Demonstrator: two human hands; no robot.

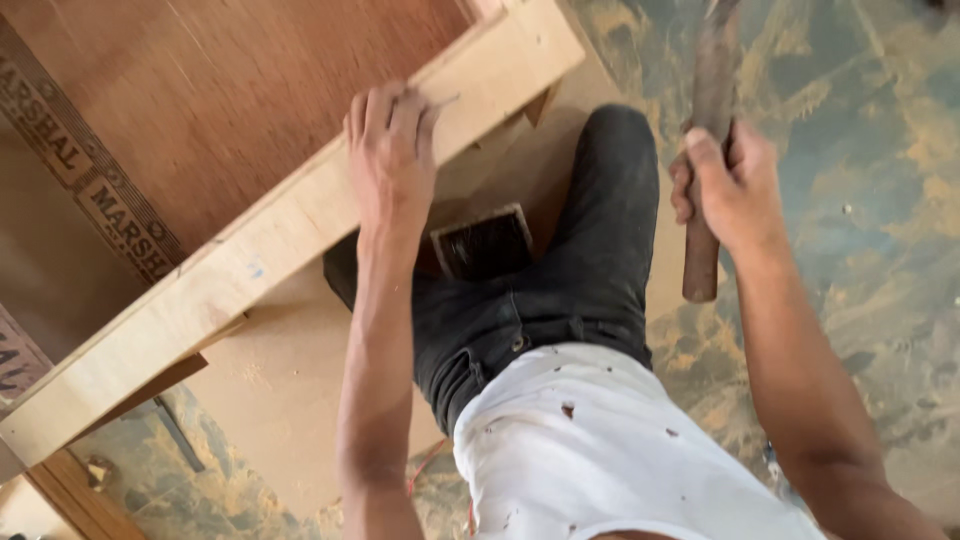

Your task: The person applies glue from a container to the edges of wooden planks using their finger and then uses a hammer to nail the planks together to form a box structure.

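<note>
My left hand point(390, 150) rests on the pale wooden frame edge point(250, 260) of a plywood panel point(220, 90), fingers pinching a thin nail point(445, 100) upright against the wood. My right hand point(730, 180) is raised to the right, gripping the brown wooden handle of a hammer point(708, 120); its head is out of view above the frame. My knee in dark jeans point(600, 200) lies between the two hands, beside the panel.
A small dark rectangular block point(482, 243) lies by my knee on a flat brown board point(290, 380). The floor point(860, 200) is dusty with sawdust. A thin metal strip point(180, 435) lies under the frame at lower left.
</note>
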